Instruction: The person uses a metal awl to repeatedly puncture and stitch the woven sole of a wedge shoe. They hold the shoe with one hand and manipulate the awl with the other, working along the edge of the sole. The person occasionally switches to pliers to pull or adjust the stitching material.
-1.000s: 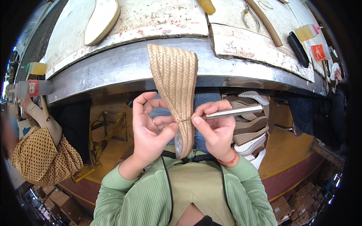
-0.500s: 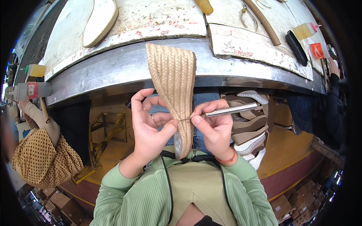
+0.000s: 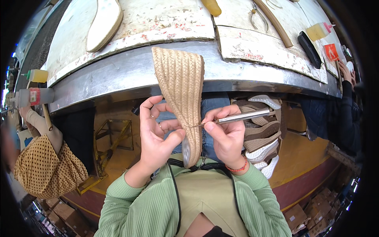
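Note:
A wedge shoe sole (image 3: pixel 181 87) wrapped in braided tan jute stands in front of me, thick heel end away and thin end toward my lap. My left hand (image 3: pixel 156 136) grips its left side, thumb on the narrowing part and fingers curled, partly behind it. In my right hand (image 3: pixel 227 136) is an awl (image 3: pixel 241 116) with a silver metal handle, pinched near its thin shaft. Its tip points left and touches the braid near my left thumb; whether it goes under the strands I cannot tell. A pale underside shows along the thin end.
A metal-edged bench (image 3: pixel 118 83) runs across ahead. On it lie a white sole (image 3: pixel 106 25), pliers (image 3: pixel 258 19), a wooden-handled tool (image 3: pixel 276 23), a black brush-like block (image 3: pixel 310 49) and a glue bottle (image 3: pixel 318 31). Several soles (image 3: pixel 260 132) are stacked at my right. People work on both sides.
My right hand has shifted slightly to the right with the awl, and more of its thin shaft shows. The sole has barely moved. At far right, a co-worker's hand has moved.

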Motion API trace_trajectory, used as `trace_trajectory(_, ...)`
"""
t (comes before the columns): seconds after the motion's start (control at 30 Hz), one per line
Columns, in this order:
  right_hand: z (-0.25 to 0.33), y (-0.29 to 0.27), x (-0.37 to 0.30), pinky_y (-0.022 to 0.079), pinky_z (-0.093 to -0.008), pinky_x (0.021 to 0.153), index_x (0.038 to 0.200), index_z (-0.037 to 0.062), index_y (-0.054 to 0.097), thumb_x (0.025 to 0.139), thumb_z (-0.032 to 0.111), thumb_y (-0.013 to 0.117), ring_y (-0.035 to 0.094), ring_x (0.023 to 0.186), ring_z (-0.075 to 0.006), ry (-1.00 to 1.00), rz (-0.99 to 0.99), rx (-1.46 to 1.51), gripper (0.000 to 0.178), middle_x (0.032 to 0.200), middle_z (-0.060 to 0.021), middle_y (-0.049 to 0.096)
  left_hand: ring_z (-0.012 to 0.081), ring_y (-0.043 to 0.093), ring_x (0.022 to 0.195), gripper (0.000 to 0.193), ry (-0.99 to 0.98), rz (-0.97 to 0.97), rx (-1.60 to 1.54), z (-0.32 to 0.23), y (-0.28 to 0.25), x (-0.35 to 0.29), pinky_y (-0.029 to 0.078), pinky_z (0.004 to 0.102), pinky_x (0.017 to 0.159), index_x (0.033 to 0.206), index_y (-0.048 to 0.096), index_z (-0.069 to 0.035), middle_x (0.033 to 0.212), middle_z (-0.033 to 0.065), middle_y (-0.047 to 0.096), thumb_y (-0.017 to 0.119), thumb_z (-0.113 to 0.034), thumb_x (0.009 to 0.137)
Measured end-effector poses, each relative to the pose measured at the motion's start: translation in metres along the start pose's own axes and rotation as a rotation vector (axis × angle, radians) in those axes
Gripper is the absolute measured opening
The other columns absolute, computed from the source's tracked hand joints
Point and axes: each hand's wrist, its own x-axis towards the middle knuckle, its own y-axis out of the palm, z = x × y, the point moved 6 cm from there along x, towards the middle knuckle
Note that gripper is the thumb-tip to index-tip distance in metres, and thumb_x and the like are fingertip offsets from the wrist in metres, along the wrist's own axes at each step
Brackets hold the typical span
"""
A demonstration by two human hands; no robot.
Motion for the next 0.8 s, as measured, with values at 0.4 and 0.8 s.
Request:
trace_trajectory(0.4,0.003,0.003,0.007,0.049,-0.0264,0.079,0.103,0.0042,0.044,0.083,-0.013,0.06,0.059,0.087,-0.0137,0.022,0.023,-0.028,0.031,0.093,-0.012,0.06,0.0257,0.064,0.096,0.068,0.02,-0.022,0.039,-0.002,-0.001,0.002,0.056,0.0317,0.082,0.131,0.025,-0.001,0.114,0.0147,0.044,0.062,0.011,0.074)
trace_trajectory(0.8,0.011,0.009,0.023,0.046,-0.0228,0.074,0.103,0.0046,0.044,0.084,-0.009,0.062,0.056,0.085,-0.0081,0.158,0.147,-0.143,0.029,0.092,-0.0064,0.058,0.0243,0.064,0.095,0.07,0.031,-0.013,0.054,-0.001,-0.001,0.004,0.057,0.0315,0.082,0.131,0.026,-0.001,0.114,0.0139,0.043,0.064,0.01,0.073)
